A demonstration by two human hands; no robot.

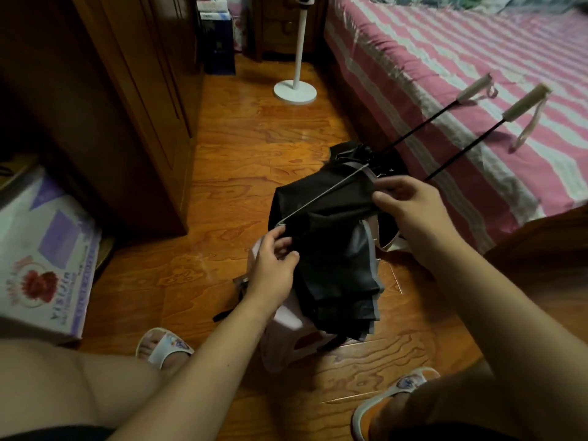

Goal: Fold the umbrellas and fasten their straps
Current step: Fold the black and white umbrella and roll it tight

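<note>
Black umbrella cloth (334, 243) hangs bunched above the wooden floor (241, 148), between both hands. Left hand (273, 268) pinches the lower end of a thin metal rib (321, 195); right hand (410, 202) pinches the cloth near the rib's upper end. Two pale handles (525, 103) rest on the striped bed (445, 58).

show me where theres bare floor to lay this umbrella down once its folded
Bare floor lies between the wardrobe and the bed, short of the fan base. Another patch is left of the umbrella, beside the box. Crowded: between the slippers.
</note>
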